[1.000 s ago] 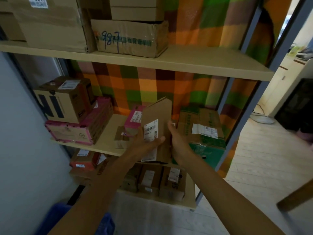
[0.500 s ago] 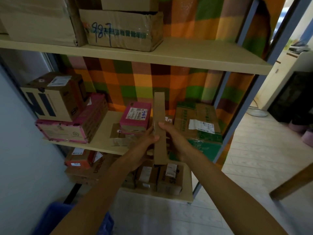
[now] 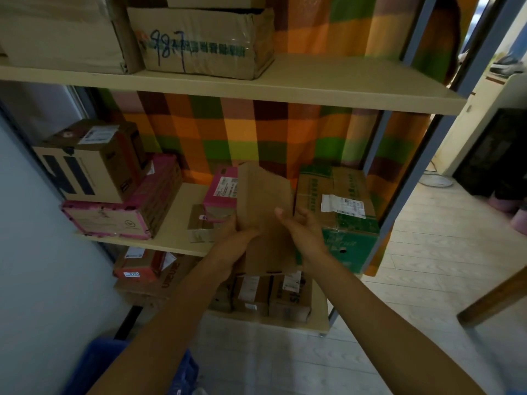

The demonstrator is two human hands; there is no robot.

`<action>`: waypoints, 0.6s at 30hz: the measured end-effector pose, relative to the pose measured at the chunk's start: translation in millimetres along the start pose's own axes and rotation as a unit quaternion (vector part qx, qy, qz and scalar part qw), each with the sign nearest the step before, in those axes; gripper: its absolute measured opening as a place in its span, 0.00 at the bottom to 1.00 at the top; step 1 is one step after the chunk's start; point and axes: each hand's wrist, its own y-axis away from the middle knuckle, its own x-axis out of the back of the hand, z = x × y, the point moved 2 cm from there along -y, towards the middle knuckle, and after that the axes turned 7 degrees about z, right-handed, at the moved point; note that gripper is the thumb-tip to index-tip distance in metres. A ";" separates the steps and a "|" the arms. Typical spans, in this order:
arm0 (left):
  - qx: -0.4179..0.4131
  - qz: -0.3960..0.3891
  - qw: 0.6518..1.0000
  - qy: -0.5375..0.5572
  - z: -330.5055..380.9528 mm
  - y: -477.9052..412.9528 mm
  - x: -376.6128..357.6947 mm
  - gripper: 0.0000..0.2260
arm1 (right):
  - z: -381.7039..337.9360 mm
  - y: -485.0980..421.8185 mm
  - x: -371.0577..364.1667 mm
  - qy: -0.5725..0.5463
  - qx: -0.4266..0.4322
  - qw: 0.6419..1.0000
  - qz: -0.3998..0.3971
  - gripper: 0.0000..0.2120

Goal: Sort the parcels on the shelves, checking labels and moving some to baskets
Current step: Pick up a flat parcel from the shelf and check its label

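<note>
Fig. View from my head towards the shelving, both hands raised in front of the middle shelf (image 3: 181, 215). My left hand (image 3: 235, 243) grips the flat brown parcel (image 3: 265, 218) at its lower left edge, fingers wrapped behind it and thumb on the front. My right hand (image 3: 303, 235) meets the parcel's right edge: the thumb tip lies on the front face, the other fingers are loosely curled just beside the edge, and I cannot tell whether they hold it. The parcel stands upright between the two hands, clear of the shelf. Half a second ago it faced me edge-on, as a narrow strip; now its broad, plain brown face is turned to me. The white label seen a second ago is out of sight. Just beyond my left hand a pink box (image 3: 221, 189) with a white label sits on a small brown box (image 3: 199, 223). Just beyond my right hand stands a green-and-brown carton (image 3: 342, 212), labelled on top. Below my left forearm, on the floor, is a blue basket (image 3: 94, 366)
</note>
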 end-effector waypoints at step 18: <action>0.075 -0.020 0.993 0.088 -18.1 3.5 6.1 0.25 | 1.7 -0.2 21.9 -0.053 -0.084 0.995 -0.017 0.18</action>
